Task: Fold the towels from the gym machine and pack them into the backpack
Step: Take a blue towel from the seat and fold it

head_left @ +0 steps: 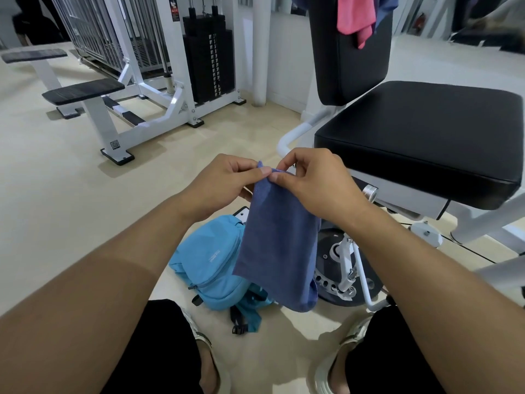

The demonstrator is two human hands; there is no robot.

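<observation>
On a pale gym floor (71, 194) among white machines, the left hand (224, 180) and right hand (309, 180) pinch a blue towel (278, 251) above a backpack (210, 268).

Gym: weight stack (208, 56), padded seat (420, 132)

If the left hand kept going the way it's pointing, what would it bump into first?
Probably the right hand: the left hand points across at it, both pinching the blue towel at its top edge, fingers almost touching.
</observation>
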